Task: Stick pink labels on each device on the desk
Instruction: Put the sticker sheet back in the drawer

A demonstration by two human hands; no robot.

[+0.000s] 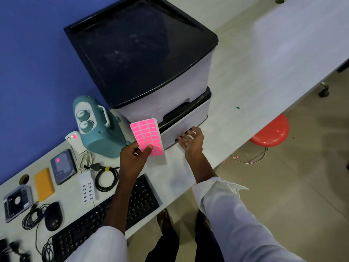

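Note:
My left hand (135, 154) pinches a sheet of pink labels (147, 137) upright above the desk, thumb on its lower edge. My right hand (191, 141) reaches palm up to the lower drawer of a grey drawer unit (181, 87), fingertips in the dark handle slot (184, 134). A teal speaker (98, 125) stands left of the sheet. The small white device (74, 141) and the dark hard drive (63, 166) each carry a pink label. An orange case (44, 184), a white USB hub (87, 187), a black mouse (53, 215) and a black keyboard (105, 210) lie nearer me.
A drive caddy (17, 203) and coiled black cables (106, 179) lie on the white desk (255, 76). A red stool (271, 132) stands beyond the desk's edge on the right. A blue wall backs the desk at left.

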